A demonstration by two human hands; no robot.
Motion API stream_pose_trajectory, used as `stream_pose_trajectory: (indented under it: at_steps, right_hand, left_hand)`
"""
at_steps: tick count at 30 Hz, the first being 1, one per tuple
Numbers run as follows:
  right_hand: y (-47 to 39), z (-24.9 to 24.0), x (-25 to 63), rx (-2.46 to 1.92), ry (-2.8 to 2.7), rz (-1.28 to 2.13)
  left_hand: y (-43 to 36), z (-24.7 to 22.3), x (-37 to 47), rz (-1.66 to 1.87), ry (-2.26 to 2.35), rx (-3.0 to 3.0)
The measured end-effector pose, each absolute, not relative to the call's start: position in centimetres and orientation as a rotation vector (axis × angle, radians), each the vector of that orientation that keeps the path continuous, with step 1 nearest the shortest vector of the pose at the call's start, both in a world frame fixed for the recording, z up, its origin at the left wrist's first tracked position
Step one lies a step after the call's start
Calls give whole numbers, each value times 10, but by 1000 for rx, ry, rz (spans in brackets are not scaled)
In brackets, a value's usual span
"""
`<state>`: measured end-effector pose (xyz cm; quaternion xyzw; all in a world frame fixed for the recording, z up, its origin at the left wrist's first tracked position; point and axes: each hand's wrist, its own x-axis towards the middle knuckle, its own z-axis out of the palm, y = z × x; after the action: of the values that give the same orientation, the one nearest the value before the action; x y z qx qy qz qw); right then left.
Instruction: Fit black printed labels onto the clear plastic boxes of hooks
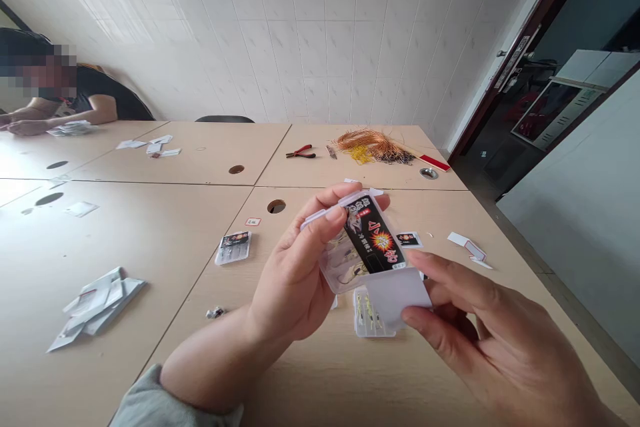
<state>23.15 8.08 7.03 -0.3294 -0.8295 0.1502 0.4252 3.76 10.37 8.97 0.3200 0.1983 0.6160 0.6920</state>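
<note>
My left hand (pixel 305 253) is closed around a clear plastic box (pixel 345 257), tilted up in front of me. A black printed label with red and white lettering and a yellow burst shows on the box, and small pale items lie behind its clear part. Between the thumb and fingers of my right hand (pixel 480 320) is a blank white card (pixel 403 297), its upper edge against the box's lower edge. Below the card, a second clear box (pixel 369 323) with yellowish-green fishing rigs in its compartments rests on the table, partly covered.
Left of my hands lie a labelled box (pixel 234 247), small metal pieces (pixel 216 312) and flat packets (pixel 100 303). Pliers (pixel 301 152) and a bundle of orange cords (pixel 373 145) sit farther back. Folded white cards (pixel 469 247) are at right. A co-worker (pixel 65 100) sits far left.
</note>
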Motion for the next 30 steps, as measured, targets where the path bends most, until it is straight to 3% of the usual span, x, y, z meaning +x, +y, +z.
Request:
stream_pose_trajectory:
  at_steps: [10,20,30]
  right_hand:
    - [81,74,239,-925,-2236,465]
    - [109,64,246,-1049,-2318,-110]
    - [97,60,231,-811,-2185,-126]
  left_hand:
    - [114,99,29,1497,486,645]
    - [112,97,32,1468,467,673]
    - [107,86,38,1338,454,679]
